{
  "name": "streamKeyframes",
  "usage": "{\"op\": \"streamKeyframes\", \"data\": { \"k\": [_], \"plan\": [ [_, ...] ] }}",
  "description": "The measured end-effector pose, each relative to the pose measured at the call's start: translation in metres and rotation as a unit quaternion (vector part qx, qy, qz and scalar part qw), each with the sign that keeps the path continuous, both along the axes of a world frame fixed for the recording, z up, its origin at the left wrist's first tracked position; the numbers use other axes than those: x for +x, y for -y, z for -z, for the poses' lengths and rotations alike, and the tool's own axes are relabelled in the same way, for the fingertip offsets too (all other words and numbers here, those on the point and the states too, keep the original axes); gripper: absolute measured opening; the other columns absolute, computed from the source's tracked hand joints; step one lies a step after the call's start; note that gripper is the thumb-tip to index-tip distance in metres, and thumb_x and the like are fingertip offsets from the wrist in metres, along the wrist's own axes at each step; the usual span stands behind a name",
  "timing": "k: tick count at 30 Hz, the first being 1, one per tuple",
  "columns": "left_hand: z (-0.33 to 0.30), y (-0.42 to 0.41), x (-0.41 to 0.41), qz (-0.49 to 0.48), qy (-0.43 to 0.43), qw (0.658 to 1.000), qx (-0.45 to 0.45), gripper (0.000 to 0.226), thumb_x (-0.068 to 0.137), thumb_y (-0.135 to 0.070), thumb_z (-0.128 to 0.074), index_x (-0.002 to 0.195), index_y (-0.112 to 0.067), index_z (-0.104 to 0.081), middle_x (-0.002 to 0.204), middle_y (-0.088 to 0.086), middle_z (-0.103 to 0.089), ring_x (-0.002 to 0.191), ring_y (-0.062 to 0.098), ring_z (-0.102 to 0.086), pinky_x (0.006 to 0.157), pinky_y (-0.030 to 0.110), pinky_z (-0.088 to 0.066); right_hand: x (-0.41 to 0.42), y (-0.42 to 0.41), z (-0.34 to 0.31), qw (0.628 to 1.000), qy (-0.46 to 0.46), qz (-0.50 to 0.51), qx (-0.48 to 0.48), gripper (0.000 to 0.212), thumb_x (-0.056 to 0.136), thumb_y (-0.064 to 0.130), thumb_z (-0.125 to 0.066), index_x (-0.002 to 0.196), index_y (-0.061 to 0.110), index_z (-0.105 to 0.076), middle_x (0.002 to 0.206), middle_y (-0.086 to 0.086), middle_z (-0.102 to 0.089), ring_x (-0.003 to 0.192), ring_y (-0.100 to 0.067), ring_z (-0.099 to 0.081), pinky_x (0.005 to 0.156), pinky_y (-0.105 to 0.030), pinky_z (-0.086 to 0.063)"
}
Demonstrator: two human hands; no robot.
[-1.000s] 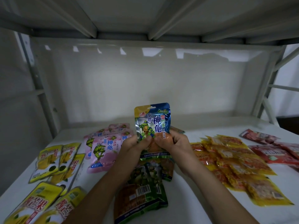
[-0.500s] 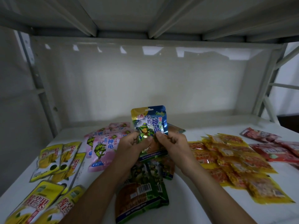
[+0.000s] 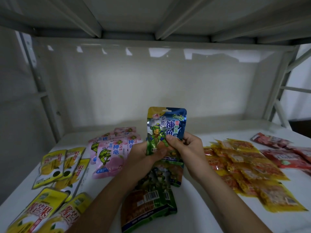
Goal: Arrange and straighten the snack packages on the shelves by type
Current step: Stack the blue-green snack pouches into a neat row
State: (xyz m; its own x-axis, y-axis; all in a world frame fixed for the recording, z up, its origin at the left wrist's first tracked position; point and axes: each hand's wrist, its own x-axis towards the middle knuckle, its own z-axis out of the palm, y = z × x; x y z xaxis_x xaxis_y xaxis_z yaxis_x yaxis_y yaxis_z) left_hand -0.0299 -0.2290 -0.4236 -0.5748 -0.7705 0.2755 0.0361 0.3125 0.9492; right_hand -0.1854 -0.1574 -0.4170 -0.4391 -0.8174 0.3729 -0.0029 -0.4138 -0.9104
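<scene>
A blue turtle snack pouch (image 3: 166, 121) stands upright above the middle of the white shelf (image 3: 193, 190). My left hand (image 3: 143, 155) grips its lower left edge and my right hand (image 3: 185, 145) pinches its lower right side, thumb on the front. Below my hands lie more blue and green turtle pouches (image 3: 170, 172), and a green pouch (image 3: 148, 204) lies back side up nearest me. Pink turtle pouches (image 3: 111, 152) are piled to the left.
Yellow mango packages (image 3: 62, 167) lie at the left, more (image 3: 38, 214) at the front left corner. Orange-yellow packets (image 3: 249, 170) spread on the right, red packets (image 3: 286, 155) at the far right. The shelf's back wall (image 3: 151, 84) and the upper shelf (image 3: 151, 14) close in overhead.
The blue pouch dipped and tilted slightly left, then rose upright again. My right thumb now lies higher on its front.
</scene>
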Motion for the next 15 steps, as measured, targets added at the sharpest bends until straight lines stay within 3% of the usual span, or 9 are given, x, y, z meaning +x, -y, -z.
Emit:
{"op": "streamKeyframes", "data": {
  "k": [2, 4, 6, 9, 12, 15],
  "plan": [
    [-0.0025, -0.0012, 0.0008, 0.0, 0.0, 1.0, -0.014, 0.011, 0.095, -0.008, -0.072, 0.101, -0.013, -0.079, 0.101, 0.004, -0.081, 0.096, 0.024, -0.078, 0.089, 0.043, -0.061, 0.0019, -0.0022, -0.0014, 1.0, -0.004, -0.005, -0.008, 0.021, 0.091, 0.015, -0.073, 0.108, 0.003, -0.076, 0.101, -0.012, -0.081, 0.092, -0.025, -0.079, 0.076, -0.03, -0.063],
    [-0.0016, -0.0011, 0.0008, -0.01, 0.026, 0.999, -0.046, 0.012, 0.095, -0.006, -0.072, 0.098, -0.015, -0.08, 0.097, 0.001, -0.081, 0.093, 0.02, -0.078, 0.085, 0.039, -0.062, 0.0019, -0.0037, -0.0034, 1.0, -0.011, 0.002, -0.027, 0.027, 0.09, 0.025, -0.072, 0.105, 0.003, -0.077, 0.1, -0.014, -0.08, 0.092, -0.029, -0.078, 0.078, -0.036, -0.064],
    [0.0017, -0.0006, 0.0004, -0.01, 0.053, 0.996, -0.066, 0.012, 0.094, -0.009, -0.074, 0.101, -0.015, -0.081, 0.098, -0.001, -0.081, 0.093, 0.02, -0.078, 0.09, 0.046, -0.061, 0.0011, -0.0045, -0.0056, 0.999, -0.017, 0.019, -0.037, 0.03, 0.088, 0.03, -0.071, 0.104, 0.004, -0.078, 0.1, -0.014, -0.08, 0.094, -0.035, -0.077, 0.083, -0.045, -0.063],
    [0.0016, -0.003, -0.001, -0.019, 0.043, 0.999, -0.014, 0.016, 0.093, -0.01, -0.075, 0.103, -0.021, -0.08, 0.1, -0.003, -0.081, 0.097, 0.019, -0.077, 0.091, 0.044, -0.059, -0.0008, -0.0041, -0.0053, 0.999, -0.023, 0.022, -0.035, 0.03, 0.088, 0.031, -0.071, 0.102, 0.005, -0.079, 0.099, -0.014, -0.081, 0.094, -0.034, -0.077, 0.086, -0.047, -0.063],
    [-0.0044, -0.0072, 0.0, -0.013, -0.005, 0.997, 0.069, 0.023, 0.089, -0.002, -0.076, 0.106, -0.016, -0.078, 0.1, 0.001, -0.081, 0.097, 0.024, -0.078, 0.083, 0.035, -0.059, 0.0008, -0.0032, -0.0048, 0.999, -0.024, 0.022, -0.035, 0.034, 0.086, 0.032, -0.071, 0.103, 0.004, -0.079, 0.098, -0.015, -0.08, 0.094, -0.034, -0.077, 0.088, -0.052, -0.061],
    [-0.0067, -0.0073, 0.0, 0.001, -0.006, 0.997, 0.081, 0.023, 0.087, 0.0, -0.077, 0.106, -0.014, -0.079, 0.101, 0.004, -0.081, 0.097, 0.024, -0.078, 0.084, 0.034, -0.059, 0.0014, -0.0023, -0.0046, 0.999, -0.023, 0.028, -0.035, 0.033, 0.087, 0.032, -0.069, 0.104, 0.005, -0.078, 0.098, -0.013, -0.081, 0.092, -0.033, -0.078, 0.086, -0.05, -0.063]
  ]
}}
